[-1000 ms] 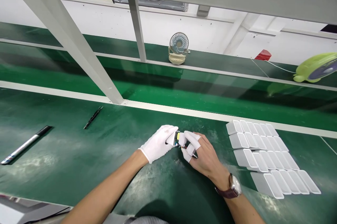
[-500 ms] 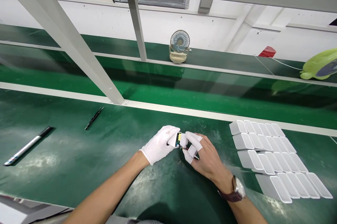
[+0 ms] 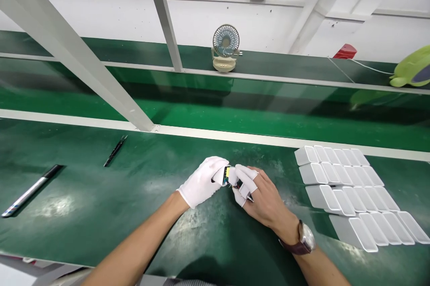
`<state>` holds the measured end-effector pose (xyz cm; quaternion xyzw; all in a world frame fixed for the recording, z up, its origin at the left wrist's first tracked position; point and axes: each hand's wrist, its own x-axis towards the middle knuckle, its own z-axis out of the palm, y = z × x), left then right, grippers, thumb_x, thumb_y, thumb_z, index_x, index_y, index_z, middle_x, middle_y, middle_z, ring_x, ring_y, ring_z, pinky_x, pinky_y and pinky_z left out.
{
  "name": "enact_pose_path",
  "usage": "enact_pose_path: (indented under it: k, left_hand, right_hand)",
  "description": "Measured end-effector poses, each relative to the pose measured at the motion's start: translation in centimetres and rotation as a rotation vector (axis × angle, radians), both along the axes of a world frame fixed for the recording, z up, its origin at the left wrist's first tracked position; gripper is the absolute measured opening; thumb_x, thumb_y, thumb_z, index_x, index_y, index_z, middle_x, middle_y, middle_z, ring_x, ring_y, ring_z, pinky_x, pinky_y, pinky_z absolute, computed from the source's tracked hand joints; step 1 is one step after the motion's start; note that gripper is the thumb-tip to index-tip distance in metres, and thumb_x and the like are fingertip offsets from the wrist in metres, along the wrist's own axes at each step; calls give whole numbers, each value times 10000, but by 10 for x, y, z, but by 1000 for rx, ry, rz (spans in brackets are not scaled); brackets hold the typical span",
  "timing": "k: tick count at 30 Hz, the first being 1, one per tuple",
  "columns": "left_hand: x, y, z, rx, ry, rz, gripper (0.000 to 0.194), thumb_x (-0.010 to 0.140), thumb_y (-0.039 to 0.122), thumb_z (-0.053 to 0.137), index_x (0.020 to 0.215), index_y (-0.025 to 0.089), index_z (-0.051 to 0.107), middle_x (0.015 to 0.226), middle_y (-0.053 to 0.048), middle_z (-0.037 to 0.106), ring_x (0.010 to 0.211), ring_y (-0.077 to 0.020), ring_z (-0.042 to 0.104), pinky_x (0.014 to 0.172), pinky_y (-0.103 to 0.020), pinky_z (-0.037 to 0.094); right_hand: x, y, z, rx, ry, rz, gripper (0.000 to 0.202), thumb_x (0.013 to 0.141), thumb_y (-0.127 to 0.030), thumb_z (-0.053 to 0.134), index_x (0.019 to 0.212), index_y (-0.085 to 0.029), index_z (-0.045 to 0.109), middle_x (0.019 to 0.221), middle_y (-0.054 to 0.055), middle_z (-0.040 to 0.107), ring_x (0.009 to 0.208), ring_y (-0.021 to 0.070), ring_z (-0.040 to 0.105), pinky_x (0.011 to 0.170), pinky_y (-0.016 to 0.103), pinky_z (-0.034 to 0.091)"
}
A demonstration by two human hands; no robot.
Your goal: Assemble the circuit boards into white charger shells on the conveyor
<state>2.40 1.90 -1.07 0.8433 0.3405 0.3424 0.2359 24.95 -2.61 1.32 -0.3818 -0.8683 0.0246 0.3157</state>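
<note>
My left hand (image 3: 204,181), in a white glove, is closed on a small white housing (image 3: 219,176). At the housing's open right end a circuit board (image 3: 226,175) with a yellow part shows. My right hand (image 3: 257,192) wears white finger covers and pinches a white end piece (image 3: 245,190) close beside the board. Thin wires seem to run between the two pieces; the fingers hide much of them. Both hands are just above the green table.
Several rows of white open-ended housings (image 3: 349,174) stand at the right. Black tweezers (image 3: 115,151) and a silver-and-black pen-like tool (image 3: 32,191) lie at the left. Behind are a slanting metal post (image 3: 83,60), a small fan (image 3: 225,46) and a yellow-green object (image 3: 410,69).
The camera view has shifted slightly, showing more of the wall. Both hands keep their grip on the pieces, with little visible movement between them.
</note>
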Motion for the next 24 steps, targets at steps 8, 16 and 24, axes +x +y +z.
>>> enact_pose_path:
  k: [8, 16, 24]
  left_hand:
    - [-1, 1, 1, -33, 13, -17, 579, 830, 66, 644, 1348, 251, 459, 1300, -105, 579, 1239, -262, 537, 1057, -486, 496]
    - [-1, 0, 1, -47, 2, -16, 581, 832, 79, 658, 1350, 248, 456, 1309, -102, 571, 1249, -257, 524, 1062, -469, 494]
    - [-1, -1, 1, -55, 2, -12, 586, 824, 69, 649, 1348, 256, 464, 1297, -101, 585, 1232, -266, 542, 1040, -487, 507]
  right_hand:
    - [-2, -4, 2, -2, -46, -24, 664, 909, -116, 568, 1514, -125, 294, 1297, 189, 603, 1152, 295, 598, 1026, 551, 495]
    - [-2, -4, -1, 4, -32, -23, 674, 912, -122, 585, 1515, -116, 284, 1298, 195, 599, 1165, 307, 584, 997, 555, 506]
    - [-5, -6, 3, -8, -31, -32, 672, 923, -109, 554, 1527, -152, 264, 1301, 179, 605, 1172, 305, 590, 977, 546, 522]
